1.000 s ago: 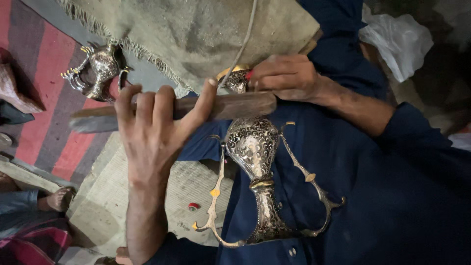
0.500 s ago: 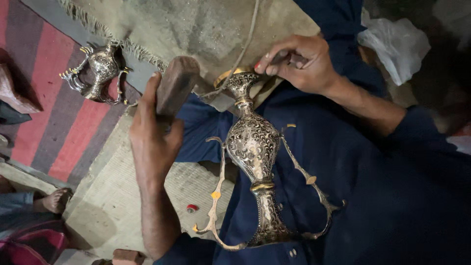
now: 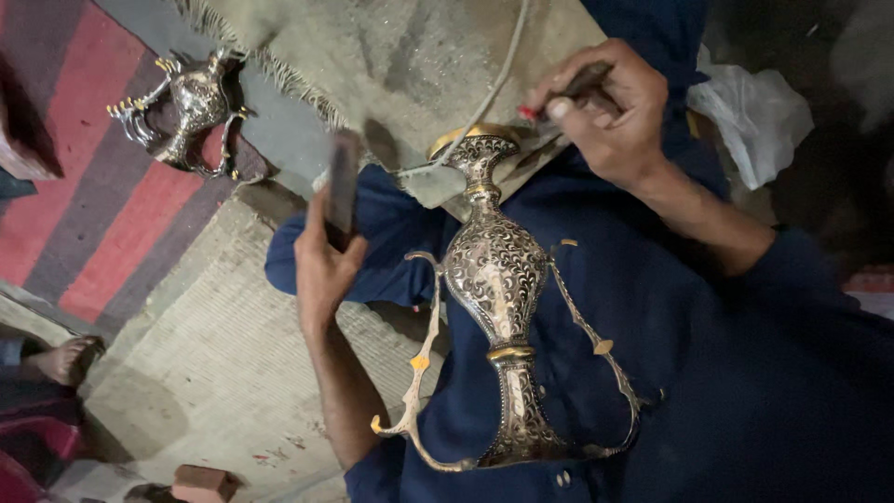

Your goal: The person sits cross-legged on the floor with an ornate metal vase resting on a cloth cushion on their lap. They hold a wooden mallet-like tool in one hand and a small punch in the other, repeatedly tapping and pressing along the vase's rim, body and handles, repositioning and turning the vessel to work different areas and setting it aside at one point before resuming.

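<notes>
Head view, looking down into the lap: an engraved metal vase (image 3: 495, 279) with two thin curved handles is seen lying across the dark blue clothing of the seated person, its long axis running nearly up and down the picture, the gold-rimmed mouth at the top and the flared foot at the bottom. The mouth is propped against the edge of a worn tan cloth (image 3: 410, 65) spread over a support.

The right hand (image 3: 610, 112) is placed just above and to the right of the mouth and is the nearer of the two to it. Its fingers are curled tightly around a slim dark tool (image 3: 582, 86), whose lower end is pointed down toward the rim; whether the tip is touching the metal cannot be told.

The left hand (image 3: 326, 265) is held to the left of the vase's neck, apart from it, with a gap of blue sleeve between. It is closed around the lower part of a dark wooden block (image 3: 343, 182), which is kept upright and appears blurred (the upper end is soft in outline). The thumb is wrapped over the front of the block, so no part of this hand is left open.

Further off, on the red-striped mat (image 3: 112, 214), a second ornate vessel (image 3: 191, 107) is lying on its side, and a white plastic bag (image 3: 759, 116) is seen at the upper right.
</notes>
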